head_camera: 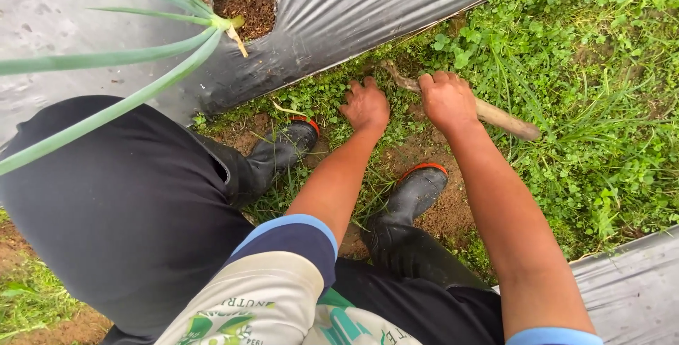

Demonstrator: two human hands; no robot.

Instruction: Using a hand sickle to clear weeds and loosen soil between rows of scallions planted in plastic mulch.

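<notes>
My right hand (447,97) is closed around the wooden handle of a hand tool (506,119); the working end goes into the weeds near the plastic edge and is hidden. Just left of it, my left hand (366,104) presses down into the low green weeds (566,55), fingers curled into the plants; I cannot tell whether it grips a clump. Both hands are over the furrow between two plastic-covered beds, just beyond my black rubber boots (417,193).
Grey plastic mulch (353,6) covers the bed ahead, with a round planting hole (246,4) holding a green onion plant (127,97) whose long leaves reach left. Another plastic sheet (629,288) lies at the lower right. Bare brown soil (438,211) shows around the boots.
</notes>
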